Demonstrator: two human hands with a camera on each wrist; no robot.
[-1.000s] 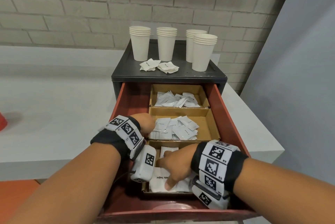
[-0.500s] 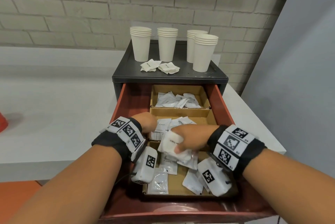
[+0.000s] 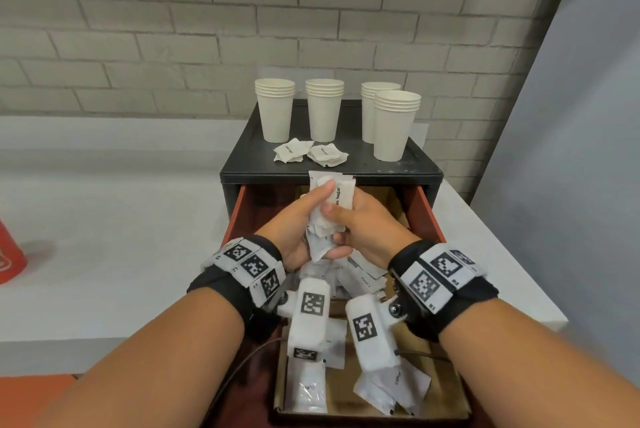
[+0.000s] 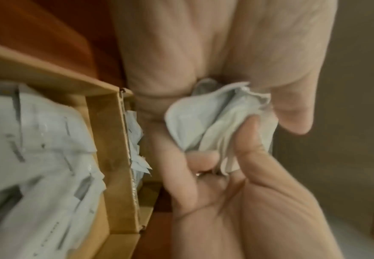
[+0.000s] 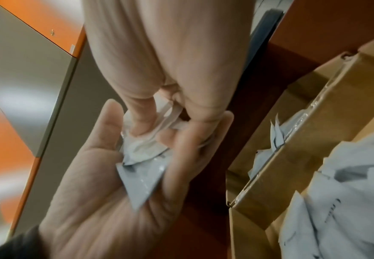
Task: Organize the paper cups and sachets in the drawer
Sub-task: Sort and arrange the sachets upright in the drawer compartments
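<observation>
Both hands meet above the open red drawer and hold one bundle of white sachets between them. My left hand grips it from the left with the thumb across the top. My right hand curls round it from the right. The left wrist view shows the bundle pinched by the thumb and fingers; in the right wrist view it lies in my palm. Loose sachets lie in the near cardboard box. Several stacks of paper cups and two small sachet piles stand on the black cabinet top.
The cabinet sits on a white counter against a brick wall. A red object is at the far left edge. A grey panel rises on the right. The hands hide the drawer's middle and far boxes in the head view.
My right hand has lifted a bundle of sachets out of the near box and carried it up and back. My left hand left the middle box and took hold of the bundle too.
</observation>
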